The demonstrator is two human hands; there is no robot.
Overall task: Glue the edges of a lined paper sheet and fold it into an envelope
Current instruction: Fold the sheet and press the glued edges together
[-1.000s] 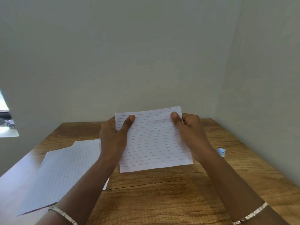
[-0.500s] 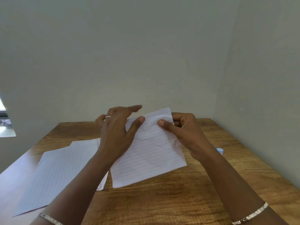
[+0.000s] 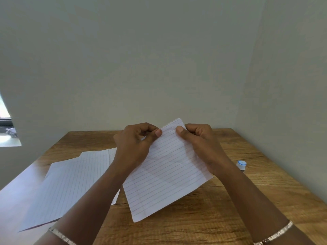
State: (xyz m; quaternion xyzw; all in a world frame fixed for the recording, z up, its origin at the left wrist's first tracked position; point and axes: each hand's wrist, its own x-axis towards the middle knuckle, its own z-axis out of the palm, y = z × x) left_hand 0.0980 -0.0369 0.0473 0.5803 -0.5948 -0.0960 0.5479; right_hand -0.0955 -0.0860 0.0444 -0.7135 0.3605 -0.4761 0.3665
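Note:
A folded lined paper sheet (image 3: 164, 175) hangs tilted above the wooden table (image 3: 203, 225), one corner pointing up and one down toward me. My left hand (image 3: 134, 142) pinches its upper left edge between thumb and fingers. My right hand (image 3: 200, 144) pinches the upper right edge close to the top corner, thumb on the front face. Faint crease lines cross the sheet. A glue stick (image 3: 241, 165) with a white and blue cap lies on the table just right of my right wrist.
Loose lined sheets (image 3: 70, 183) lie overlapped on the table's left half. Walls close the table in at the back and on the right. A window (image 3: 7, 128) shows at the far left.
The sheet has turned from level to corner-up. My left hand let go of the left edge, reached over and now pinches near the top corner, close to my right hand.

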